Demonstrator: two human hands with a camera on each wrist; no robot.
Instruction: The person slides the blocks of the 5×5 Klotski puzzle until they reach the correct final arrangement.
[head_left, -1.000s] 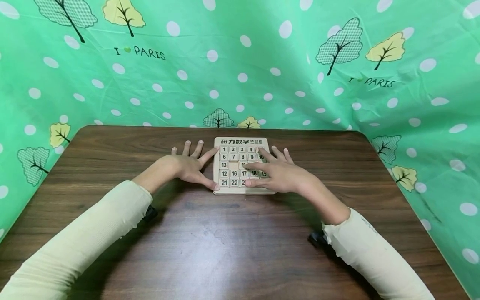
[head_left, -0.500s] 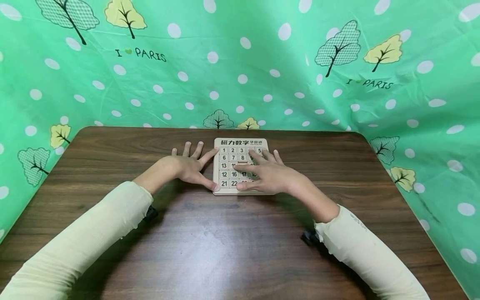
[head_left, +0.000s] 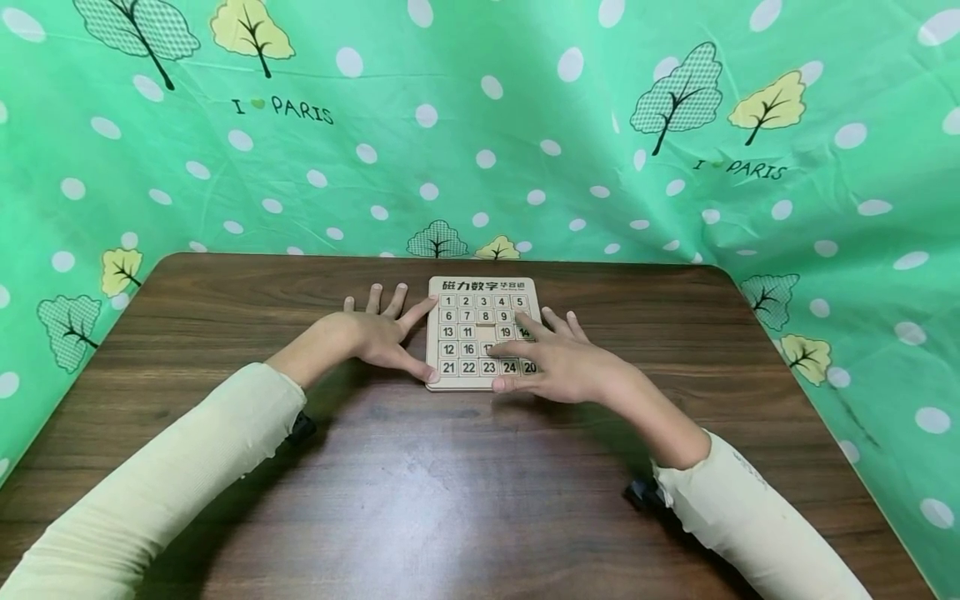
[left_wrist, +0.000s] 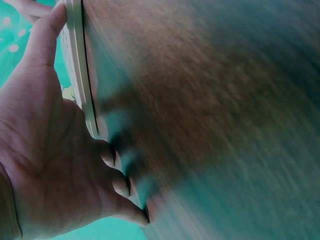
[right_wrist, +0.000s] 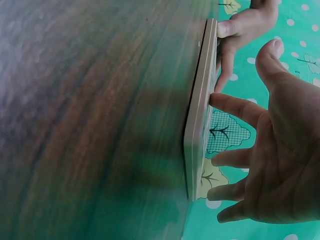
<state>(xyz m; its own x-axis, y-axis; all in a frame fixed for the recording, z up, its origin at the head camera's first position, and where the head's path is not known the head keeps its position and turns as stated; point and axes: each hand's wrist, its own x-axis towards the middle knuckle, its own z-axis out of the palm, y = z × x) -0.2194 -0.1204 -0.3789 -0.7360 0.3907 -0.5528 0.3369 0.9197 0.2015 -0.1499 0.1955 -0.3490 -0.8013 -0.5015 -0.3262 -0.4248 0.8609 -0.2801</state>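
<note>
A wooden sliding number puzzle [head_left: 465,384] lies flat near the table's far edge, its bare square [head_left: 486,332] in the third row between tiles 11 and 19. My left hand [head_left: 367,335] is spread at its left side. The thumb presses the lower left corner and the index finger touches the upper left edge. Over the right part of the board is my right hand [head_left: 573,364], fingers extended, its index fingertip on tile 17 [head_left: 484,350] just below the bare square. In the right wrist view the thumb [right_wrist: 272,50] stands off the board. The right hand partly hides several tiles on the right.
The dark wooden table [head_left: 390,483] stretches toward me, under both sleeved forearms. Behind it and along both sides hangs a green dotted curtain [head_left: 450,75] with printed trees. A small dark device [head_left: 302,427] sits under the left wrist, another [head_left: 641,493] under the right.
Tile 11 has slid one square left, so the bare square is now in the third column. My right index finger then moved from tile 11 to tile 17. The left hand stays put.
</note>
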